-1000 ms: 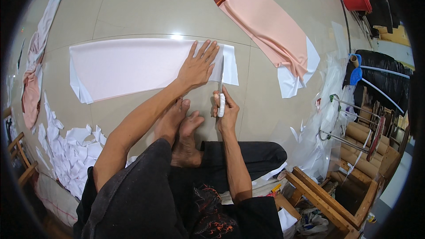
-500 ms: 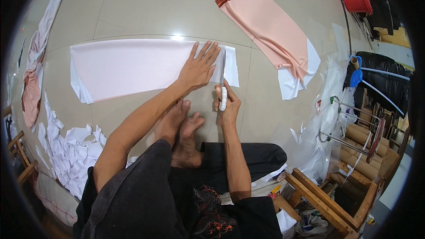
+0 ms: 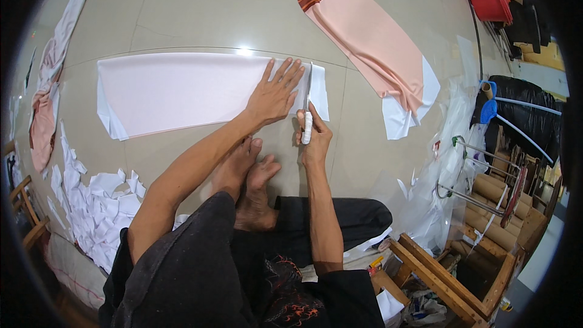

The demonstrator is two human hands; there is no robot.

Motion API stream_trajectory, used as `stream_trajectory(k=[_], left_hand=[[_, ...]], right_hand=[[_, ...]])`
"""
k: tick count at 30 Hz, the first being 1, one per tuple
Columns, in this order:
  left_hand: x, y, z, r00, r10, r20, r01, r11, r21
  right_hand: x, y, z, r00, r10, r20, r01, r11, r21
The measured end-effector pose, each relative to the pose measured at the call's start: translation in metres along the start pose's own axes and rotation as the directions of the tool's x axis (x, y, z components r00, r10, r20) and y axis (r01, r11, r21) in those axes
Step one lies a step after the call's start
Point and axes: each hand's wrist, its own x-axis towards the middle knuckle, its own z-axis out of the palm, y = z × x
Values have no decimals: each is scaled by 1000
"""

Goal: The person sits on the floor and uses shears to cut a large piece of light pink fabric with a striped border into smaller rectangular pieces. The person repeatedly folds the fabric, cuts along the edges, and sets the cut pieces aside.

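Note:
A long pale pinkish-white piece of fabric (image 3: 182, 94) lies flat on the floor in front of me, its far edge nearly straight. My left hand (image 3: 275, 96) rests on its right part with the fingers outstretched, pressing it down. In my right hand (image 3: 317, 143) is a pair of scissors (image 3: 308, 129) with white-wrapped handles. Their blades point away from me along the fabric's right end. Just right of the blades is a narrow white strip (image 3: 319, 98); whether it is fully separated from the fabric cannot be seen.
A peach fabric piece (image 3: 370, 36) with a brown striped end lies at the far right. White scraps (image 3: 109, 209) are heaped at the left, below a long crumpled cloth (image 3: 51, 97). Clear plastic (image 3: 440, 176), cardboard tubes (image 3: 495, 191) and a wooden frame (image 3: 437, 273) stand to the right.
The scissors and my right hand have shifted very slightly away from me and to the right. My left hand stays nearly in place, flat on the fabric.

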Motion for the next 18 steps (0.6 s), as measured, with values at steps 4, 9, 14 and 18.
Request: stream_trajectory(k=[4, 9, 14, 18], left_hand=[[1, 1, -1, 1000, 1, 0, -1, 1000, -2], [1, -1, 3, 1000, 11, 7, -12, 997, 79], [16, 15, -9, 991, 49, -121, -61, 993, -97], [50, 38, -14, 975, 202, 89, -195, 978, -79]], right_hand=[[4, 0, 1, 1000, -14, 10, 14, 1000, -2], [-8, -18, -6, 999, 36, 23, -38, 996, 81], [-64, -15, -62, 986, -163, -42, 162, 986, -25], [-90, 12, -102, 978, -140, -153, 144, 989, 14]])
